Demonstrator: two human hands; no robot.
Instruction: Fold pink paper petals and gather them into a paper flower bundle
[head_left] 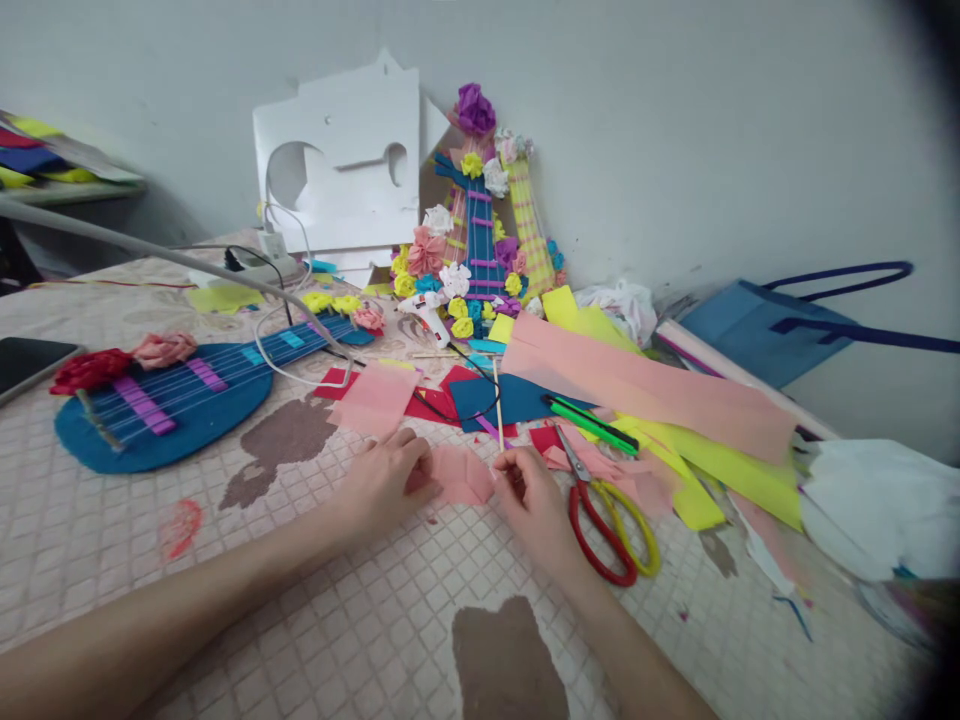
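Observation:
A small pink paper piece (pixel 461 476) lies on the table between my two hands. My left hand (pixel 386 478) grips its left edge with curled fingers. My right hand (pixel 534 492) pinches its right edge together with a thin wooden stick (pixel 497 405) that stands up and leans away from me. Red and yellow handled scissors (pixel 609 520) lie just right of my right hand.
A blue felt guitar (pixel 161 400) with paper roses lies at left, next to a phone (pixel 30 362). A glue gun (pixel 427 315), flower-covered guitars (pixel 480 240), pink and yellow paper sheets (pixel 652 385), a green cutter (pixel 592 424) and a blue bag (pixel 772 320) crowd the back and right.

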